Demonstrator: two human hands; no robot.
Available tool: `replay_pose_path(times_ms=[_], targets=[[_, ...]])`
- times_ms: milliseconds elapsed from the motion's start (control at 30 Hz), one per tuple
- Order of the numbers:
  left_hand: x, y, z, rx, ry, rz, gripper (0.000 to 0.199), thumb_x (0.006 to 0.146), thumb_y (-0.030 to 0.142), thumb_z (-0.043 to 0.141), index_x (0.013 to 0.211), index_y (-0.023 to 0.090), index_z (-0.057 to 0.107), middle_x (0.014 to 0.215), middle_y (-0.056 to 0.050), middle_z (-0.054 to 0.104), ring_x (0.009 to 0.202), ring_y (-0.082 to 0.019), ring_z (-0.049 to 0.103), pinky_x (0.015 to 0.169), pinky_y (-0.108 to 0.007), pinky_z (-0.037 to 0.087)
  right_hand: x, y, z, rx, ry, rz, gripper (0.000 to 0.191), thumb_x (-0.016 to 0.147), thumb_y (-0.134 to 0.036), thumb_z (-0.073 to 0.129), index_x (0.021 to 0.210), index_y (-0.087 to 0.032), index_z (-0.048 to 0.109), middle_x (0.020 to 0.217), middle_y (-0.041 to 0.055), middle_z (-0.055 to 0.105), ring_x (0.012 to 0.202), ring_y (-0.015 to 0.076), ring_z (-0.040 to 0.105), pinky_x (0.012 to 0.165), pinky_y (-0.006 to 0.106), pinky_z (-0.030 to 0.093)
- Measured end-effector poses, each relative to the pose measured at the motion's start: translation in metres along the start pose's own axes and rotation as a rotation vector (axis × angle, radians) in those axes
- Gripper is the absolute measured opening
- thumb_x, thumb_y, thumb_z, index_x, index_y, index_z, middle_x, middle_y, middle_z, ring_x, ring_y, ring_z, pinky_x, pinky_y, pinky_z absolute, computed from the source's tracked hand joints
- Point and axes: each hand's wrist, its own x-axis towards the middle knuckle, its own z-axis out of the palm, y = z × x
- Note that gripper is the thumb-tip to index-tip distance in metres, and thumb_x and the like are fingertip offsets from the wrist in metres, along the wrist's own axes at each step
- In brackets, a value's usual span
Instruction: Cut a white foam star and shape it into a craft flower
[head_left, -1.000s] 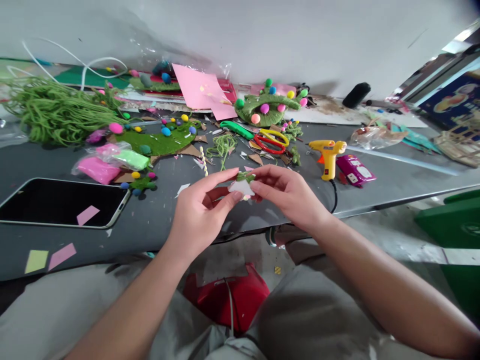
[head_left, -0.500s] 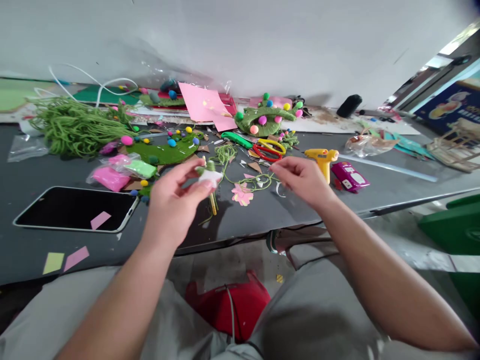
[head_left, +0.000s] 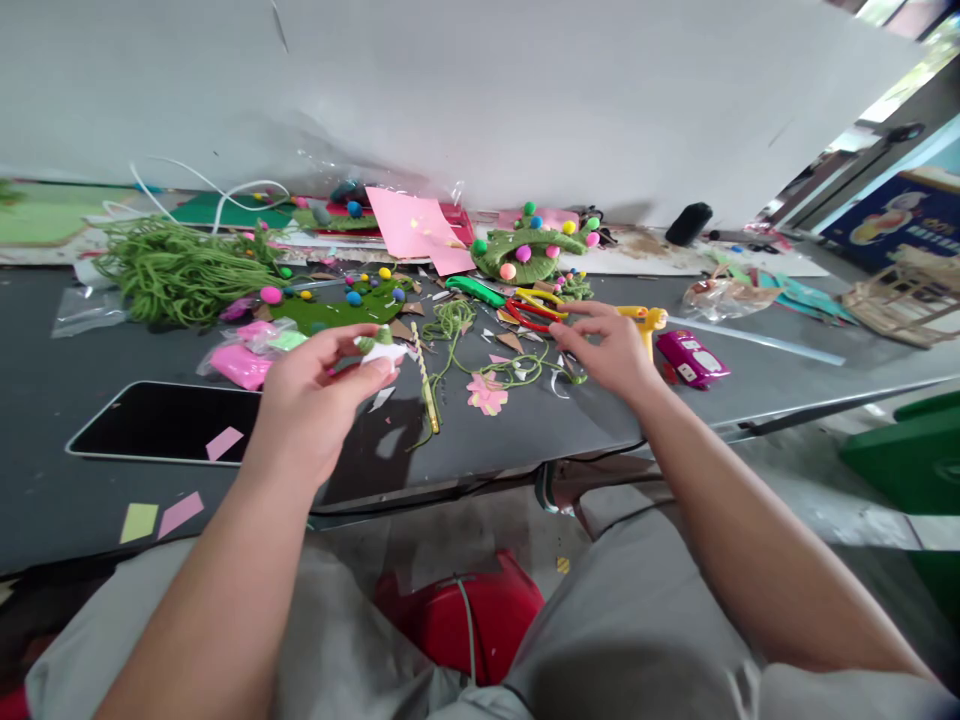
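Between the thumb and fingers of my left hand (head_left: 315,395) is a small white piece (head_left: 384,353) with green yarn wound in a little mound on top. My right hand (head_left: 609,350) is over the table with its fingers apart, the tips at the red and yellow handles of the green-sheathed scissors (head_left: 534,314). Whether they touch the handles I cannot tell. A pink paper flower (head_left: 487,393), loose green yarn (head_left: 452,320) and a thin twisted yellow stick (head_left: 424,380) lie between my hands.
A yellow glue gun (head_left: 646,325) is partly behind my right hand, beside a purple device (head_left: 691,359). To the left are a phone (head_left: 165,420), a heap of green yarn (head_left: 180,265) and pink clay packs (head_left: 241,366). Pom-pom-covered green pieces (head_left: 517,255) stand by the wall.
My left hand has moved left with the white piece, uncovering the twisted stick. My right hand has let go of the green yarn end and spread its fingers near the scissors. The view has shifted slightly.
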Motion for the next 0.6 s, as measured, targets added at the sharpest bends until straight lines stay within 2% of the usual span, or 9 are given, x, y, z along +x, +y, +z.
replay_pose_path(times_ms=[67,133,200,233,367,433,500,533,600], targets=[[-0.002,-0.004,0.006,0.002,-0.056,-0.049,0.043,0.073,0.023,0.088,0.114,0.021,0.076,0.104,-0.005,0.077,0.099,-0.021,0.075,0.101,-0.043,0.060,-0.001,-0.008,0.006,0.016,-0.093,-0.051,0.024,0.091,-0.033,0.071,0.110,-0.022,0.079,0.156,0.0132,0.055,0.143,0.0332,0.053,0.112,0.054,0.049],[-0.005,-0.009,0.012,0.021,-0.122,-0.075,0.047,0.073,0.026,0.088,0.117,0.020,0.074,0.108,-0.006,0.077,0.102,-0.023,0.075,0.098,-0.042,0.061,-0.001,-0.016,0.010,0.038,-0.200,-0.063,0.033,0.090,-0.033,0.071,0.121,-0.022,0.076,0.155,0.0143,0.055,0.138,0.0325,0.057,0.102,0.050,0.055],[-0.008,-0.015,0.020,0.093,-0.159,-0.063,0.046,0.075,0.027,0.086,0.119,0.019,0.072,0.111,-0.007,0.077,0.103,-0.024,0.076,0.094,-0.040,0.062,-0.001,-0.023,0.014,0.052,-0.305,-0.051,0.023,0.094,-0.040,0.068,0.094,-0.019,0.079,0.128,0.0143,0.072,0.113,0.0287,0.069,0.091,0.044,0.057],[-0.011,-0.018,0.025,0.174,-0.167,-0.034,0.042,0.078,0.028,0.084,0.117,0.018,0.072,0.110,-0.008,0.077,0.101,-0.024,0.076,0.093,-0.040,0.061,-0.002,-0.026,0.017,0.054,-0.340,-0.064,0.028,0.095,-0.042,0.067,0.082,-0.019,0.077,0.119,0.0135,0.074,0.102,0.0259,0.071,0.089,0.043,0.057],[-0.031,-0.033,0.047,0.530,-0.293,0.274,0.024,0.090,0.015,0.066,0.114,0.017,0.070,0.113,-0.011,0.075,0.102,-0.024,0.072,0.093,-0.040,0.059,-0.002,-0.043,0.026,0.069,-0.347,-0.105,0.022,0.095,-0.034,0.065,0.098,-0.017,0.077,0.124,0.0130,0.071,0.083,0.0178,0.065,0.077,0.035,0.054],[-0.043,-0.039,0.056,0.621,-0.432,0.462,0.030,0.093,0.006,0.056,0.118,0.019,0.067,0.117,-0.012,0.072,0.110,-0.025,0.070,0.096,-0.042,0.058,0.000,-0.049,0.029,0.006,-0.364,-0.006,0.029,0.094,-0.042,0.067,0.086,-0.016,0.077,0.087,0.0077,0.073,0.068,0.0160,0.058,0.067,0.033,0.049],[-0.055,-0.044,0.061,0.661,-0.542,0.503,0.030,0.095,0.005,0.052,0.119,0.020,0.065,0.119,-0.012,0.070,0.108,-0.025,0.070,0.091,-0.040,0.058,0.003,-0.050,0.029,-0.057,-0.370,0.062,0.042,0.094,-0.050,0.067,0.068,-0.017,0.072,0.064,0.0034,0.063,0.062,0.0162,0.053,0.065,0.034,0.046],[-0.059,-0.046,0.062,0.674,-0.573,0.506,0.031,0.096,0.005,0.051,0.119,0.020,0.064,0.117,-0.011,0.069,0.106,-0.026,0.071,0.090,-0.040,0.058,0.005,-0.049,0.028,-0.056,-0.370,0.040,0.039,0.094,-0.049,0.068,0.072,-0.018,0.073,0.070,0.0046,0.067,0.066,0.0178,0.057,0.068,0.035,0.048],[-0.065,-0.048,0.063,0.693,-0.607,0.499,0.032,0.096,0.005,0.050,0.120,0.021,0.062,0.115,-0.010,0.069,0.103,-0.025,0.071,0.089,-0.040,0.058,0.009,-0.043,0.025,0.004,-0.356,-0.074,0.022,0.092,-0.039,0.069,0.095,-0.019,0.079,0.106,0.0097,0.075,0.089,0.0225,0.066,0.081,0.038,0.052]])
